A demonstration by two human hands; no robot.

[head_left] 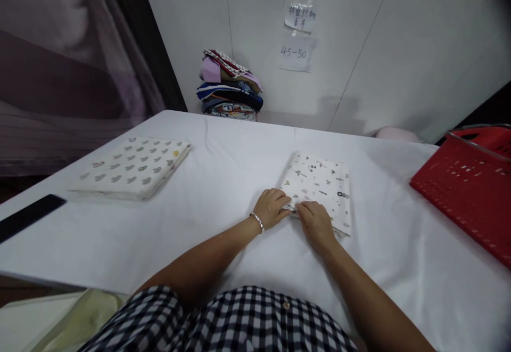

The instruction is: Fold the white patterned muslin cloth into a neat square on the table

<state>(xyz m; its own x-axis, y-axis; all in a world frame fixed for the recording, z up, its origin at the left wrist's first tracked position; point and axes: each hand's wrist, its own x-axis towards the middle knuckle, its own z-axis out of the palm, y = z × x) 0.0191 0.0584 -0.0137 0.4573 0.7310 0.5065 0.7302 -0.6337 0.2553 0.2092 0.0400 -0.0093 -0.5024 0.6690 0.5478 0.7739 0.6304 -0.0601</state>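
Note:
A folded white cloth with small printed figures (321, 184) lies on the white table (223, 224) in front of me. My left hand (271, 206) and my right hand (315, 224) both pinch its near left corner, fingers curled on the fabric edge. A bracelet sits on my left wrist. A second folded white cloth with grey heart prints (133, 166) lies apart at the left of the table.
A red plastic basket (471, 187) stands at the right edge. A stack of folded coloured cloths (229, 88) rests against the back wall under two paper notes (297, 35). A black flat object (27, 216) lies at the left edge.

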